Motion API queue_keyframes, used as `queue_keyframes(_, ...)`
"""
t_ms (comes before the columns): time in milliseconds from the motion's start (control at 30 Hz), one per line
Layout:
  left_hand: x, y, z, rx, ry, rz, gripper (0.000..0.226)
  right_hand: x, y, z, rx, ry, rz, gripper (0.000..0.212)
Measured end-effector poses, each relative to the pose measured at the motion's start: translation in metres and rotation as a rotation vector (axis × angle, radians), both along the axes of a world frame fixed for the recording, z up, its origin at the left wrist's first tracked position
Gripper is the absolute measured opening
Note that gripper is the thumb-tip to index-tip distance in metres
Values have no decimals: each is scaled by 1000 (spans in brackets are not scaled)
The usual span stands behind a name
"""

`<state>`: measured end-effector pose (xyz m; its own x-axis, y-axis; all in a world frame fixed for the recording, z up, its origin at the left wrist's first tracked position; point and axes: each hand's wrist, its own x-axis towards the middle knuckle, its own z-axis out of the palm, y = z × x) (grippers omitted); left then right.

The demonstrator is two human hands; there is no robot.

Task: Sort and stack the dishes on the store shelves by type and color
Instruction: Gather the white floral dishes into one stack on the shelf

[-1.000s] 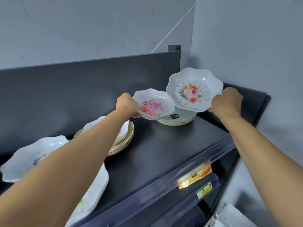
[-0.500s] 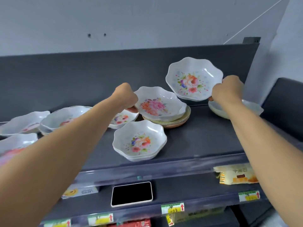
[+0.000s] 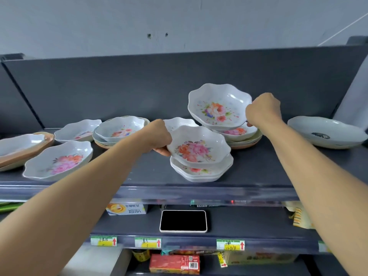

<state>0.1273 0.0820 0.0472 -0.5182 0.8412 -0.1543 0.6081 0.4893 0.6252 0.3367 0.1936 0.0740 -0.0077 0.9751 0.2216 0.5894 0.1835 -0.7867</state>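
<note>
pink-flower bowl (image 3: pixel 197 150) moved over front stack (image 3: pixel 199 175), left hand (image 3: pixel 159 134) gripping it

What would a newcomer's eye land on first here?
At the top shelf, the left hand grips a pink-flowered bowl over a short stack near the front, and the right hand holds an orange-flowered bowl tilted above the rear stack. More floral bowls crowd the left; a pale plate sits far right.

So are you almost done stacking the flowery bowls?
Not nearly. One small white stack stands at the front of the shelf. The left hand holds a pink-flower bowl over it; the right hand holds an orange-flower bowl. Loose bowls on the left wait unsorted.
</note>
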Motion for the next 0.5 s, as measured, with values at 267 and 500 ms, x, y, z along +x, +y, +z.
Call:
queue_keyframes(267,1,-1,-15,-31,-56,-99,13,-14,-10,-7,-34,-125,-15,22)
queue_keyframes(500,-17,-4,-12,-11,28,-207,9,-20,-20,-14,-73,-193,-42,16)
